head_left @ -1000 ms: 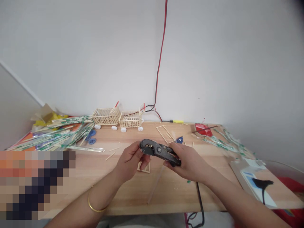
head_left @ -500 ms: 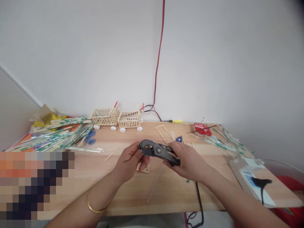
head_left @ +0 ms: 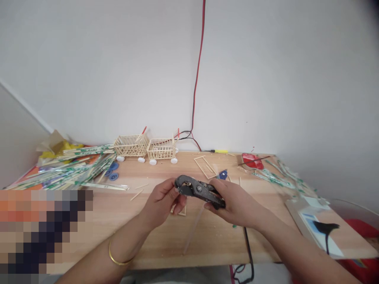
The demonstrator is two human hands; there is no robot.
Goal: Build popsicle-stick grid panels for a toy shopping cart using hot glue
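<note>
Dark, worn pliers (head_left: 200, 190) are held above the table by my right hand (head_left: 237, 202), its fingers wrapped round the handles. The jaws point left. At the jaw tips, my left hand (head_left: 161, 201) is closed in a pinch; whatever lies between its thumb and fingers is hidden. A small wooden stick frame (head_left: 184, 211) lies on the table below, partly covered by my left fingers. A larger stick frame (head_left: 204, 166) lies beyond the pliers, near a small blue object (head_left: 223, 174). A translucent stick (head_left: 194, 230) rests between my forearms.
Two small stick carts (head_left: 131, 146) with white wheels stand by the wall. Packaged chopsticks (head_left: 91, 169) are heaped at left beside blue discs (head_left: 113, 176). A red container (head_left: 252, 161) with a dark stick across it sits back right. A black cable (head_left: 248, 244) hangs over the front edge.
The pliers and both hands have shifted very slightly to the right. The jaws appear a little wider apart than before. Things on the table stay where they were.
</note>
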